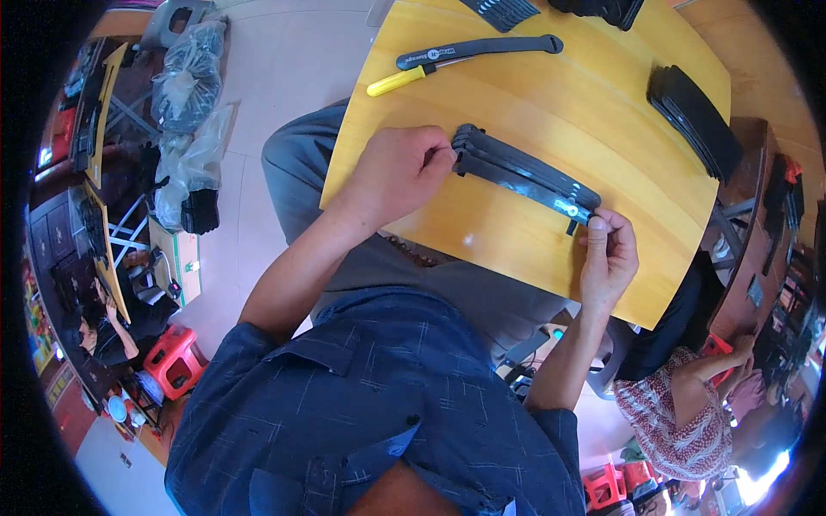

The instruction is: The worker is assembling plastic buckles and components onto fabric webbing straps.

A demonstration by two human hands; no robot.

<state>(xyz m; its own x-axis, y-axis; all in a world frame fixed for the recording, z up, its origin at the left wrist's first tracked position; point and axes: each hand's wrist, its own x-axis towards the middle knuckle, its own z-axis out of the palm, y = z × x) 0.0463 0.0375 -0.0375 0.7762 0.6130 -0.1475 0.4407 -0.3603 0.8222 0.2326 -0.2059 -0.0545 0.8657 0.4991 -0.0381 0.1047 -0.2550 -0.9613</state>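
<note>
A dark strap (525, 188) with a shiny face and a small pale print lies along the near side of a stack of black straps (527, 163) on the yellow wooden table. My left hand (397, 172) is closed, its fingertips pinching at the strap's left end. At the other end, my right hand (609, 254) pinches the strap's tip between thumb and fingers. Beyond them, a single dark strap (495, 50) rests beside a tool with a yellow handle (397, 81) and a thin metal shaft, partly hidden by that strap.
More black straps lie stacked at the table's right edge (695, 120) and far edge (502, 12). Plastic-wrapped bundles (189, 82) stand on the floor at left, near a red stool (175, 359). One person (675, 413) sits at right, another (112, 331) at far left.
</note>
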